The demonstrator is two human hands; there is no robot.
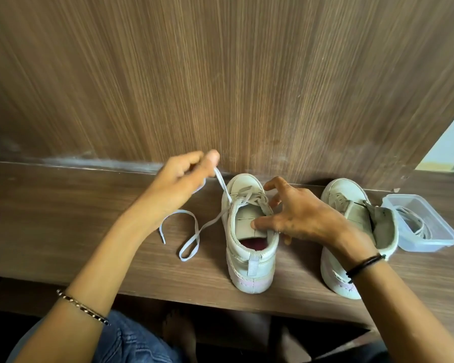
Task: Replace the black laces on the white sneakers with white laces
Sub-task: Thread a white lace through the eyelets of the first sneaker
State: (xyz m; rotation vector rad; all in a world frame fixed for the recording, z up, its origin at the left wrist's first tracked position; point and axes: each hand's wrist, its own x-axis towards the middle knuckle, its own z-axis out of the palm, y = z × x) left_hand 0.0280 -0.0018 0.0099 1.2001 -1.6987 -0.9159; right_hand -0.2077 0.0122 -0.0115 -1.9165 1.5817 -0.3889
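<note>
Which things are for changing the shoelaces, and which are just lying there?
For the job: white lace pinched by left hand; laced sneaker held by right hand; other sneaker; plastic box with laces.
Just there: wooden shelf; wall panel; wristbands.

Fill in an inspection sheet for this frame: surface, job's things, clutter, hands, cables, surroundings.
Surface: wooden shelf, both sneakers heel toward the camera.
Job's things: centre sneaker partly threaded with white lace, loose end looped on the shelf; second sneaker at right, no lace seen; clear container beside it holding coiled laces.
Clutter: nothing seen.
Hands: left hand pinches the lace, raised taut; right hand holds the centre sneaker, thumb on its tongue.
Cables: nothing seen.
Surroundings: wood-grain panel behind.
</note>
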